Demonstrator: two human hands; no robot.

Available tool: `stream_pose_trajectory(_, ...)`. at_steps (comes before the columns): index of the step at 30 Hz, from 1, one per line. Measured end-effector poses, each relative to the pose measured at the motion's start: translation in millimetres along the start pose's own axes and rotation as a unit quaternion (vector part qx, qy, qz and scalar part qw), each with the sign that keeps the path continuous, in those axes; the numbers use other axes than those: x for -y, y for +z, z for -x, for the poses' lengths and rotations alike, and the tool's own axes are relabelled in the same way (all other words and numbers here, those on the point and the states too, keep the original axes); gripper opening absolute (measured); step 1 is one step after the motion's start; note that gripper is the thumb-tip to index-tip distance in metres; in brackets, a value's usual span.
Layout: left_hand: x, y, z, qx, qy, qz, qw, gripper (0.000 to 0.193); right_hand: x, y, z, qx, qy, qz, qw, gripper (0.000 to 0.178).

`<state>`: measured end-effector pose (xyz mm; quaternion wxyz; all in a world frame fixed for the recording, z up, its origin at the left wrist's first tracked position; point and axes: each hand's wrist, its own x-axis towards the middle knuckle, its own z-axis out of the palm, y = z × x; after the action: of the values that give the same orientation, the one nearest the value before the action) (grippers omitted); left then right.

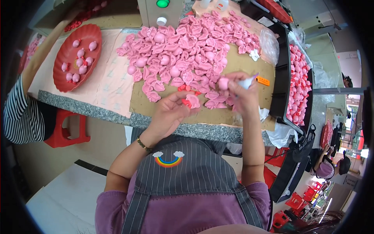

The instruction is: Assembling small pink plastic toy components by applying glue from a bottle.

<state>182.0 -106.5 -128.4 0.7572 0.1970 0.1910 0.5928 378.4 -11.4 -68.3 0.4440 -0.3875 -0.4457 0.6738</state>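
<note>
My left hand is closed, pinching a pink hollow molded piece with a small red part at its side. To its right, my right hand is closed around a small pale squeeze bottle with a purple tip. A rounded pink piece also sits at the fingertips of that hand. Beyond both hands spreads a large heap of pink molded pieces, some cupped and some ball-shaped. A few small red parts lie between the heap and my left hand.
A red scalloped tray with several pink-and-red pieces stands at left, near another person's arm. On the right is a black bin full of pink-and-red pieces. A small orange object and clear plastic bag lie nearby.
</note>
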Motion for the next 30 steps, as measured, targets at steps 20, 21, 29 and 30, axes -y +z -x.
stream_pose_trajectory(20, 3.4, -1.4, 7.1, -0.026, -0.032, 0.023, 0.999, 0.031, -45.3, 26.8, 58.5, 0.046, -0.168, 0.336, 0.925, 0.023)
stream_pose_trajectory(21, 3.8, -2.1, 7.5, -0.026, -0.033, 0.024, 0.999, 0.031, -45.3, 29.9, 60.5, 0.037, -0.151, 0.298, 0.942, 0.023)
stream_pose_trajectory(29, 0.7, 7.4, 8.4, -0.034, -0.038, 0.021, 0.998, 0.032, -46.9, 28.5, 68.3, 0.031, -0.094, 0.245, 0.965, 0.025)
stream_pose_trajectory(30, 0.6, 7.3, 8.7, -0.035, -0.038, 0.021, 0.998, 0.032, -45.3, 30.1, 69.1, 0.017, -0.085, 0.205, 0.975, 0.025)
